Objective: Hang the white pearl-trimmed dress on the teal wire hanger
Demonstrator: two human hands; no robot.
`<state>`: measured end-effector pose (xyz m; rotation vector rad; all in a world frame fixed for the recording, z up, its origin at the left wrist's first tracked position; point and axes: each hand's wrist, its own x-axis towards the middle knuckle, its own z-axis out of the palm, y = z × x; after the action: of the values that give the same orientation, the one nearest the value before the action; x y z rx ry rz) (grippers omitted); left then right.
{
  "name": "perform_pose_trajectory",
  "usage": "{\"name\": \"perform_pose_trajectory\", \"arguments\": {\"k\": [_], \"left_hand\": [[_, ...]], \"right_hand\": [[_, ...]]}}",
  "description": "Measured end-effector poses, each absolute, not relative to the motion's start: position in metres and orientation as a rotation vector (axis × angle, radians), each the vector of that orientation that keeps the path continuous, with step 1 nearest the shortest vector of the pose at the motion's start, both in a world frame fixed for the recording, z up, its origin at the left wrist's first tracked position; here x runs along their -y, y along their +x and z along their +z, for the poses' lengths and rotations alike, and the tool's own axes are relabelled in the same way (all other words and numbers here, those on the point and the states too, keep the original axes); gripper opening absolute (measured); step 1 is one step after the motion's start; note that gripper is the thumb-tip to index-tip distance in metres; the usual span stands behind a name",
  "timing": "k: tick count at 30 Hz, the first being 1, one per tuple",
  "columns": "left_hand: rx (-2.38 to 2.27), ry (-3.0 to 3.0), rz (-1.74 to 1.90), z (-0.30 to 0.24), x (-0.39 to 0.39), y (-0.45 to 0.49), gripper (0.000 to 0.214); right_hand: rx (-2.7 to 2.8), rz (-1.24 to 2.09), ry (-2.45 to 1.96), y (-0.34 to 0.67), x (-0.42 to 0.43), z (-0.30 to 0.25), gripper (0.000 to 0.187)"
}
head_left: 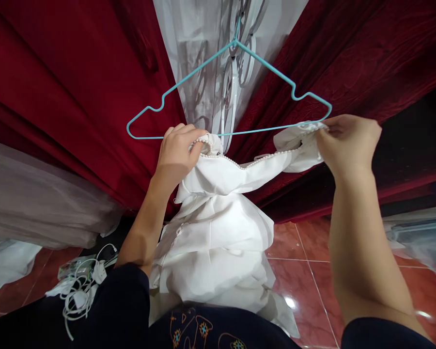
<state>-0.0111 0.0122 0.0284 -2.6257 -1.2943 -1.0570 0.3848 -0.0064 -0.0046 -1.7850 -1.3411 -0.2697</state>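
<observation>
A white dress [221, 218] with a pearl-trimmed neckline hangs down in front of me. My left hand [176, 152] is closed on its left shoulder, just under the bottom bar of a teal wire hanger [189, 75]. My right hand [347, 140] pinches the dress's right shoulder against the hanger's right end. The hanger's hook goes up in front of a white panel with metal hooks [236, 63].
Dark red velvet curtains [69, 92] hang on both sides. Grey tulle [32, 203] lies at the left, more sheer fabric [417, 232] at the right. White cables and a charger [82, 286] lie on the glossy red tile floor [305, 271].
</observation>
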Motion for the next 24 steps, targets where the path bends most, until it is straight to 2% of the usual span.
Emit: {"name": "perform_pose_trajectory", "arguments": {"k": [7,10,13,16,20,22,24], "left_hand": [[1.304,-2.63,-1.087,0.026,-0.013,-0.003,0.032],[1.281,-2.66,-1.118,0.024,-0.016,0.001,0.032],[1.241,-2.646,-1.163,0.02,-0.016,0.0,0.035],[1.059,-2.575,-1.276,0.009,-0.005,-0.008,0.042],[0.779,-2.46,-1.501,-0.018,0.022,-0.024,0.038],[0.992,-2.507,-1.559,-0.031,0.031,-0.036,0.034],[1.465,-2.479,-1.662,-0.038,0.029,-0.05,0.031]], "right_hand": [[1.688,-0.324,-1.033,0.307,0.043,0.01,0.028],[1.756,-0.187,-1.049,0.276,0.036,0.013,0.032],[1.789,-0.079,-1.071,0.261,0.02,0.001,0.028],[1.685,-0.145,-1.036,0.255,0.009,-0.015,0.022],[1.605,-0.179,-1.021,0.251,0.005,-0.027,0.023],[1.598,-0.165,-1.025,0.251,0.006,-0.027,0.023],[1.605,-0.155,-1.033,0.253,0.008,-0.027,0.025]]}}
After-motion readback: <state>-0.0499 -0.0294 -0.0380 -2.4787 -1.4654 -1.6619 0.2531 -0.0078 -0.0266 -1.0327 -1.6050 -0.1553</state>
